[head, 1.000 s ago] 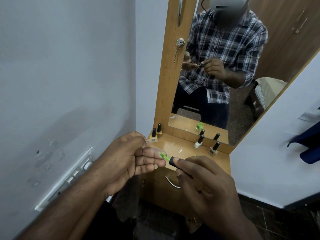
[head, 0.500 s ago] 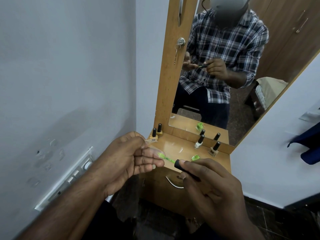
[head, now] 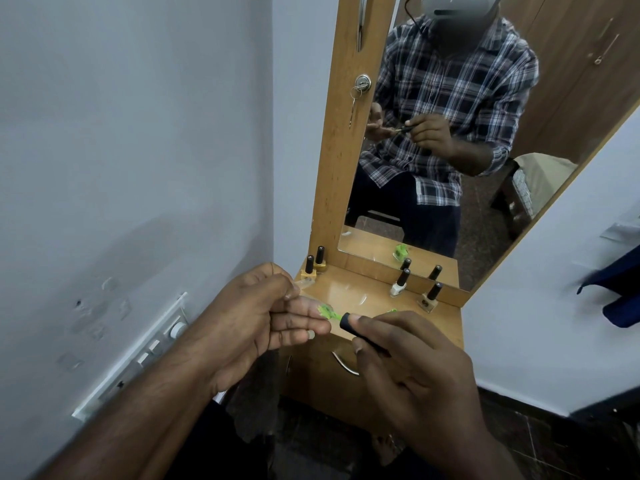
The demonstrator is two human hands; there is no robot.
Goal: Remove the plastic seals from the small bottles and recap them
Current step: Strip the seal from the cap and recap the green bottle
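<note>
My right hand [head: 408,362] grips a black bottle cap [head: 349,323] whose brush is wet with green polish. The green brush tip [head: 327,311] lies on an outstretched finger of my left hand [head: 263,317], whose fingers point right. A bit of an open green bottle [head: 393,310] shows on the wooden shelf [head: 349,289] behind my right hand. Capped small bottles stand on the shelf: two yellow ones [head: 313,266] at the back left, a white one [head: 400,284] and a beige one [head: 431,296] by the mirror. A clear plastic seal [head: 305,281] sits beside my left fingertips; whether they touch it is unclear.
A mirror [head: 467,133] in a wooden frame rises behind the shelf and reflects a seated person. A drawer with a metal handle [head: 343,365] is under the shelf. A switch panel [head: 145,351] is on the grey wall at left. Blue cloth [head: 620,292] hangs at right.
Half a second ago the cap and brush had drawn back to the right, off my left finger; now the brush tip is back on that finger. My left hand has barely moved.
</note>
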